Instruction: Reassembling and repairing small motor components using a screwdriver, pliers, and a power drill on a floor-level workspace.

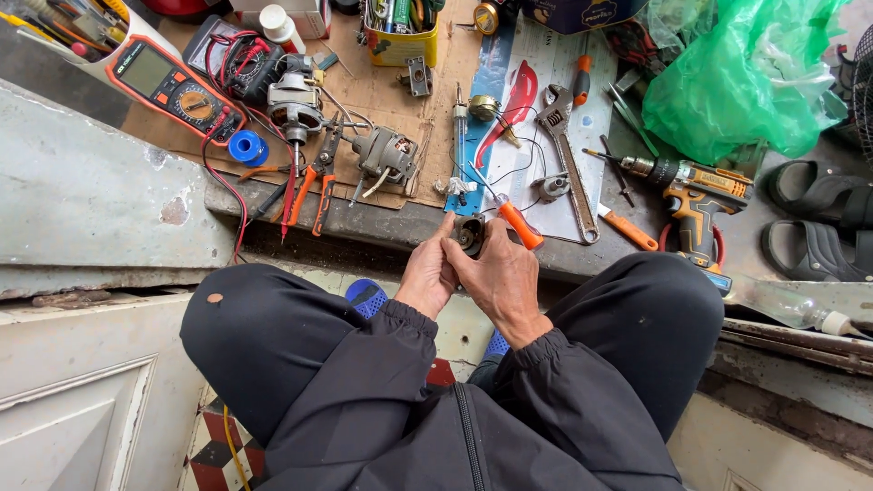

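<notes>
Seated person, knees raised, both hands meeting just above the near edge of the concrete ledge (pixel 382 227). The left hand (pixel 427 273) and the right hand (pixel 500 277) are together holding a small dark round part (pixel 470 235), fingers of each hand closing on it from either side, so both grips are clamped on the same piece; the thumbs are pressing at its rim. The part is sitting between the fingertips, lifted off the ledge, centre of the view and just in front of the knees. An orange-handled screwdriver (pixel 514 221) is lying just beside the right hand's fingers, its shaft pointing up and left; whether the hand is touching it cannot be told. Farther back on the ledge an adjustable wrench (pixel 566 159) is resting on a pale sheet, near a red curved piece (pixel 518 95). To the left, orange-handled pliers (pixel 316 177) are lying on brown cardboard (pixel 382 91) beside a small grey motor (pixel 385 155) and a second motor (pixel 293 100). A multimeter (pixel 173 86) with red leads is sitting at the upper left, a blue spool (pixel 245 145) just below it. A cordless drill (pixel 696 195) is lying to the right, under a green plastic bag (pixel 741 77), with dark sandals (pixel 818 218) at the far right.
</notes>
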